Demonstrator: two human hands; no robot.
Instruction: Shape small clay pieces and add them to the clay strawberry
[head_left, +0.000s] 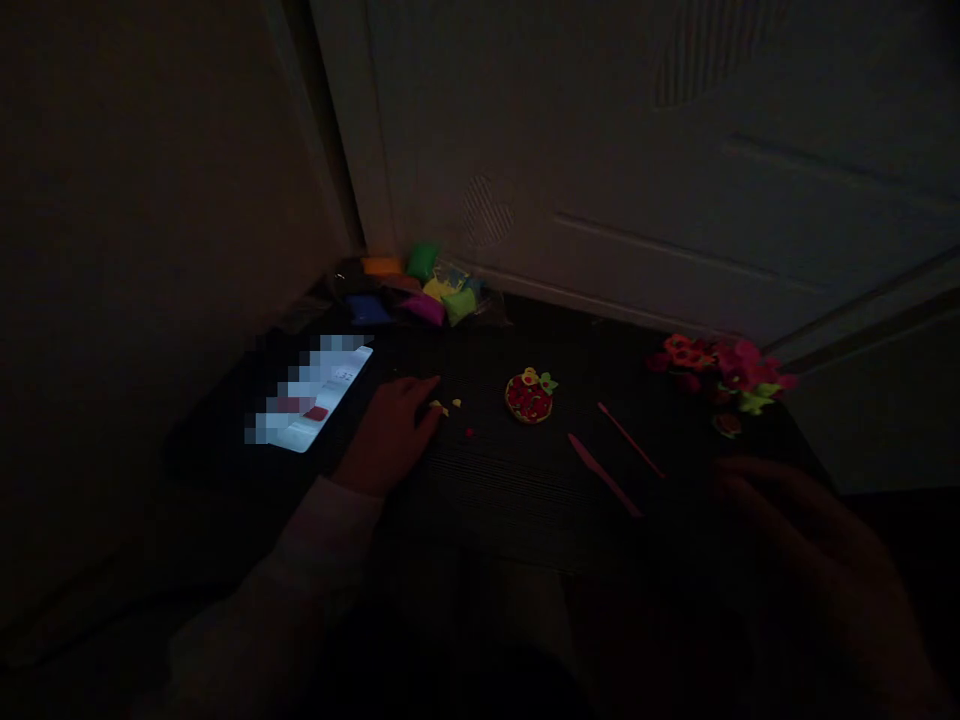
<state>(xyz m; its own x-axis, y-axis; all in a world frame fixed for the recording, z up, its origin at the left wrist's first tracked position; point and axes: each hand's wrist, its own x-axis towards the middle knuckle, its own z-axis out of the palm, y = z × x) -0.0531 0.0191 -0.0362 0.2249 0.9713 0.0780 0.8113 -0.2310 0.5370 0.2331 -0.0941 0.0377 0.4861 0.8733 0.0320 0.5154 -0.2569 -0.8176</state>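
Note:
The scene is very dim. My left hand [391,428] rests on the dark table, its fingers stretched out and apart, beside small yellow clay bits [441,408]. A tiny pink bit [470,432] lies just to its right. At mid-table sits a small round clay piece [528,400], red with a yellow rim, with little yellow and green shapes at its top. My right hand [817,560] is over the right front of the table, dark and blurred, so its fingers cannot be made out well. Nearest to it lie a pink plastic knife [604,475] and a thin pink stick tool [630,440].
A lit phone [330,400] lies at the left. Several coloured clay packets [424,290] are heaped at the back against the wall. Pink and red flower-like pieces [720,370] stand at the back right, with a small round piece [727,426] before them. A pale panel [600,180] rises behind.

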